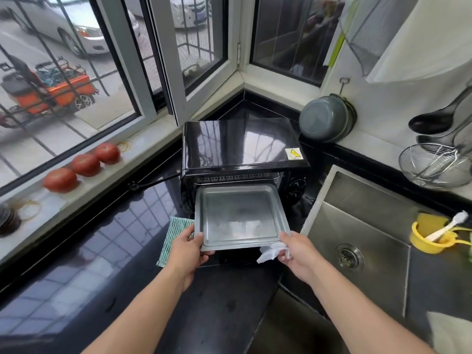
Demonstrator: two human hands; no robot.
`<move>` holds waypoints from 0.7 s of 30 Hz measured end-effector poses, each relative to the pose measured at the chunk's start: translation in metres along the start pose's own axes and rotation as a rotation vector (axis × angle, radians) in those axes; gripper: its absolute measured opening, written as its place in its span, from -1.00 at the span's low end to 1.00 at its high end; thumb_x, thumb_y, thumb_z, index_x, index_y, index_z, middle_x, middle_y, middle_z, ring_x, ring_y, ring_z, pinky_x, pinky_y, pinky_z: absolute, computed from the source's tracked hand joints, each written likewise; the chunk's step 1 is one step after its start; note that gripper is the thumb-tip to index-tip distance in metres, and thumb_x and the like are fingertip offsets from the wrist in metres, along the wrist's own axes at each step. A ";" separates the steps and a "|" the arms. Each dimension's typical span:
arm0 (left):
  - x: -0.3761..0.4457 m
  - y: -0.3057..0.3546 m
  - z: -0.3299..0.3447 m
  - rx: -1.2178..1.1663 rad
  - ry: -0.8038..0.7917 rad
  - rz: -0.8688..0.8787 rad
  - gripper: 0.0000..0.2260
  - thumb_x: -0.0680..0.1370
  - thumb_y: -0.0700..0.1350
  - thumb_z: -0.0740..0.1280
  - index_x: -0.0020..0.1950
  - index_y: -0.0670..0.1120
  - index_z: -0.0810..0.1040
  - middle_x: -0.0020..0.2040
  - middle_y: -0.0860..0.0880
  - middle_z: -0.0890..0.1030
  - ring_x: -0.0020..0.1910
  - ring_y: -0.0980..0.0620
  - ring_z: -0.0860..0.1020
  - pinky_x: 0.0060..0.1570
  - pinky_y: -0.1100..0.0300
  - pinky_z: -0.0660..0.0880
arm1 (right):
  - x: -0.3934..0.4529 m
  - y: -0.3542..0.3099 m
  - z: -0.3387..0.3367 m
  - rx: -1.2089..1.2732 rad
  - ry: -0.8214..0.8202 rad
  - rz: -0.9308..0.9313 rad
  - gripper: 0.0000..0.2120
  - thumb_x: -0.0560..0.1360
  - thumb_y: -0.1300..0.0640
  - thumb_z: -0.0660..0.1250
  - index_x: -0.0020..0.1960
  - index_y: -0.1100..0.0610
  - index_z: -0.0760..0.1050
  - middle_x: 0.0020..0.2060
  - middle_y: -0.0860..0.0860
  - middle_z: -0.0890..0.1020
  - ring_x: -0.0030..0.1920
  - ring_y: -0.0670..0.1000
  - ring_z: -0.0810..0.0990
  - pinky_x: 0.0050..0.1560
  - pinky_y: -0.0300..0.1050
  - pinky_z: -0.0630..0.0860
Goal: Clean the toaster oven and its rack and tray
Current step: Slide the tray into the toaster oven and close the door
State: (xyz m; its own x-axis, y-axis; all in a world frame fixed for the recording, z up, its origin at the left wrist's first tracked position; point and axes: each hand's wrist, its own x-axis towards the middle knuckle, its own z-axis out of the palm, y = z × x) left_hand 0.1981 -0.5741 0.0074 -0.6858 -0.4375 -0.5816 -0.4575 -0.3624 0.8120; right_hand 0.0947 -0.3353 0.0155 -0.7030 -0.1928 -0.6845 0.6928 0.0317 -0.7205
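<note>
A black toaster oven (240, 144) stands in the corner of the dark countertop with its door down. A metal tray (240, 218) sticks halfway out of the oven mouth. My left hand (187, 247) grips the tray's near left corner, thumb on the rim. My right hand (297, 249) holds the near right corner together with a crumpled white paper towel (270, 252). A green striped cloth (173, 236) lies on the counter left of the oven, partly under my left hand. No rack is visible.
A steel sink (362, 226) lies to the right, with a yellow cup holding a brush (431, 238) on its edge. Three tomatoes (85, 164) sit on the window sill. A grey pot (325, 118) and a wire strainer (434, 164) hang at the right wall.
</note>
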 end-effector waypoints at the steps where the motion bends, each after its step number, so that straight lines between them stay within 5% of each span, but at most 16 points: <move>1: 0.001 -0.001 -0.001 0.001 -0.001 0.002 -0.63 0.73 -0.21 0.18 0.53 0.01 0.43 0.09 -0.09 0.72 -0.28 0.02 0.63 -0.33 0.21 0.51 | -0.001 0.000 0.001 -0.013 0.003 -0.005 -0.85 0.67 0.19 0.17 -0.06 0.21 0.39 -0.34 0.09 0.49 -0.47 -0.08 0.38 -0.46 -0.22 0.29; 6: -0.001 -0.007 -0.003 -0.012 0.009 -0.001 -0.61 0.73 -0.20 0.19 0.56 0.04 0.40 0.12 -0.08 0.71 -0.26 0.01 0.65 -0.31 0.19 0.55 | -0.006 0.003 0.001 -0.067 0.005 -0.051 -0.85 0.68 0.17 0.16 0.06 0.24 0.44 -0.24 0.15 0.51 -0.45 -0.07 0.39 -0.43 -0.19 0.29; 13: 0.010 0.003 0.003 -0.002 0.021 -0.037 -0.56 0.72 -0.19 0.19 0.61 0.02 0.32 0.18 -0.09 0.68 -0.30 0.02 0.64 -0.40 0.22 0.53 | -0.001 -0.008 0.004 -0.082 0.006 -0.036 -0.83 0.68 0.17 0.16 -0.04 0.22 0.41 -0.37 0.07 0.54 -0.46 -0.08 0.40 -0.45 -0.22 0.33; 21: 0.004 0.009 0.005 -0.008 0.040 -0.046 -0.68 0.71 -0.21 0.17 0.43 -0.01 0.51 0.13 -0.07 0.70 -0.33 0.06 0.63 -0.42 0.26 0.49 | -0.004 -0.009 0.008 -0.056 0.028 -0.034 -0.87 0.67 0.17 0.18 0.02 0.24 0.41 -0.30 0.10 0.50 -0.46 -0.08 0.37 -0.46 -0.22 0.30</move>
State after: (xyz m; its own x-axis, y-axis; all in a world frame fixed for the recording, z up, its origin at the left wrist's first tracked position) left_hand 0.1882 -0.5746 0.0122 -0.6413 -0.4526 -0.6196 -0.4831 -0.3892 0.7843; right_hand 0.0921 -0.3427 0.0258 -0.7308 -0.1668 -0.6619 0.6590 0.0806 -0.7478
